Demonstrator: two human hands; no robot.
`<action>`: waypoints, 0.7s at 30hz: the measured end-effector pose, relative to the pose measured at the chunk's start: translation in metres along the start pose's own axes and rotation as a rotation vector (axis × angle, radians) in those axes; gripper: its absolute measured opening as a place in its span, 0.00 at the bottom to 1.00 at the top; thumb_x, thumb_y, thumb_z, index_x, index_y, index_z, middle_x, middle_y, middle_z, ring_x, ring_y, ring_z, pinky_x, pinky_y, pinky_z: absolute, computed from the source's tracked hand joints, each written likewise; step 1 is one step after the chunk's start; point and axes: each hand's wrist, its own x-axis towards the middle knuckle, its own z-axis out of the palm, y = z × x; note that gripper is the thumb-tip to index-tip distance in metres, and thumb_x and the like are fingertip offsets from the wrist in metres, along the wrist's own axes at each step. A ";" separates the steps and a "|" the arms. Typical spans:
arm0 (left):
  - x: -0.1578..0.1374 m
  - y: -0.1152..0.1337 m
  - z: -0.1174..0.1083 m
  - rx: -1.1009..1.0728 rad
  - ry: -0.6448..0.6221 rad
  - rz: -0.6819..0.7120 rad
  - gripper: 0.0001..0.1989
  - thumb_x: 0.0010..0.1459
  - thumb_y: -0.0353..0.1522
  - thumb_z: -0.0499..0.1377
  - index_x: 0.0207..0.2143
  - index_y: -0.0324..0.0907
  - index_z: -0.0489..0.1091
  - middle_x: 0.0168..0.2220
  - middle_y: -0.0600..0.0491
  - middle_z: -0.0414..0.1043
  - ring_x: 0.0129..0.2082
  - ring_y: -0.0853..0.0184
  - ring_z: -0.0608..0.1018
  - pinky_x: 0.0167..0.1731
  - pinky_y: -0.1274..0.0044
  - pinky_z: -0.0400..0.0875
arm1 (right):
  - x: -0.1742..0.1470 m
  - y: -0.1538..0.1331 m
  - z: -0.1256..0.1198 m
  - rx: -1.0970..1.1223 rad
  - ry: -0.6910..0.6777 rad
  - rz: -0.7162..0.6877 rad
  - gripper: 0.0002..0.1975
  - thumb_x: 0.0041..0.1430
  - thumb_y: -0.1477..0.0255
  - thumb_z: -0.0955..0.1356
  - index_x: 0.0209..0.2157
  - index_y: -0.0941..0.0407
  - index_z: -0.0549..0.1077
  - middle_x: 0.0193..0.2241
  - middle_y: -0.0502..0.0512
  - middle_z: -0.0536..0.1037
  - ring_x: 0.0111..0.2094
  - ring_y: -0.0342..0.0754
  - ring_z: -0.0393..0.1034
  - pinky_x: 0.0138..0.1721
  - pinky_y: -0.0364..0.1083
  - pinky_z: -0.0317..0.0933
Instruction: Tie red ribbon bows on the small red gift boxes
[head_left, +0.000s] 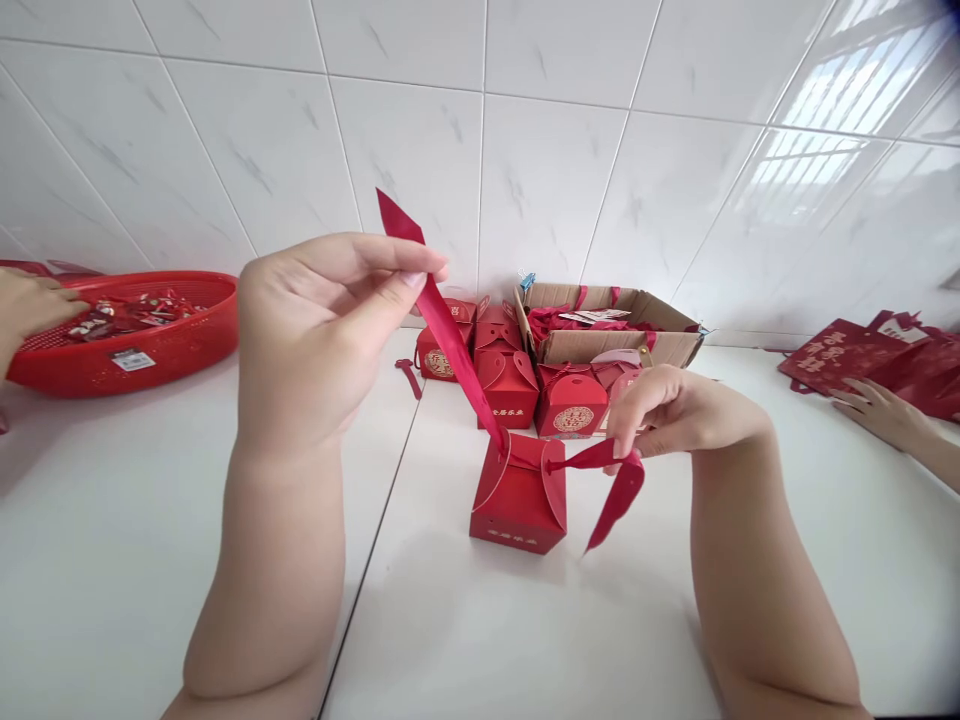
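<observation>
A small red gift box (519,500) with pale lettering stands upright on the white table, its top flaps folded in. A dark red ribbon (456,345) runs through the holes near its top. Between thumb and fingers, my left hand (330,320) pinches one end, raised up and to the left of the box. My right hand (667,415) pinches the other end low to the right, and its loose tip hangs down. Both ribbon lengths look taut toward the box, and neither hand touches the box itself.
Several red gift boxes (506,385) stand behind, before a cardboard box (667,345) holding ribbons. At left, another person's hand (37,310) reaches into a red plastic basket (150,345) of wrapped sweets. Another hand (885,410) rests by red bags (832,350) at right. A tiled wall closes the back.
</observation>
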 end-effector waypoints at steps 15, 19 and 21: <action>-0.001 0.002 0.002 0.043 -0.020 -0.155 0.08 0.54 0.26 0.62 0.31 0.47 0.78 0.32 0.55 0.79 0.34 0.67 0.78 0.31 0.77 0.72 | 0.025 -0.012 0.022 0.101 0.752 -0.098 0.06 0.58 0.69 0.69 0.30 0.57 0.75 0.23 0.50 0.73 0.17 0.37 0.62 0.17 0.38 0.58; -0.002 0.003 0.011 -0.011 -0.053 -0.179 0.07 0.54 0.26 0.61 0.33 0.45 0.78 0.32 0.54 0.78 0.33 0.68 0.77 0.30 0.78 0.71 | 0.035 -0.022 0.030 0.186 0.945 -0.145 0.10 0.58 0.66 0.69 0.27 0.57 0.72 0.23 0.49 0.74 0.14 0.35 0.61 0.15 0.37 0.54; 0.000 0.006 0.018 -0.058 -0.048 -0.176 0.07 0.54 0.26 0.61 0.33 0.44 0.78 0.32 0.54 0.78 0.34 0.68 0.77 0.32 0.78 0.72 | 0.038 -0.028 0.034 0.108 0.986 -0.152 0.12 0.59 0.63 0.68 0.29 0.57 0.74 0.23 0.50 0.74 0.14 0.36 0.62 0.14 0.37 0.53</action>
